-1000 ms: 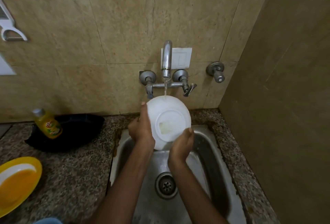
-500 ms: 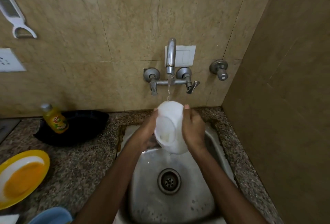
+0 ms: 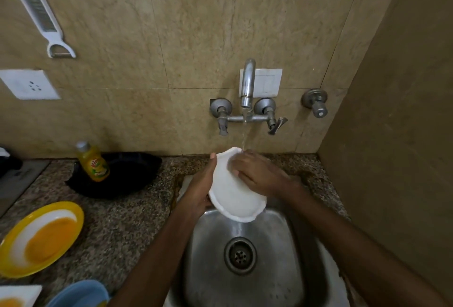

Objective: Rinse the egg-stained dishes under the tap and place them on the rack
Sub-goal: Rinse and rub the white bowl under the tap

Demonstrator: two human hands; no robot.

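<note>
White bowl under the tap
Left hand gripped its rim over the sink's back edge; right hand's flat fingers pressed inside. Tilting it drainward should clear egg.

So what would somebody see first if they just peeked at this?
First, the white dish, held tilted over the steel sink in the middle, with the tap's thin stream of water running down to its top edge. The left hand grips it from behind and the right hand lies on its inside. Next, the bright yellow plate with an orange smear, on the counter at far left.
</note>
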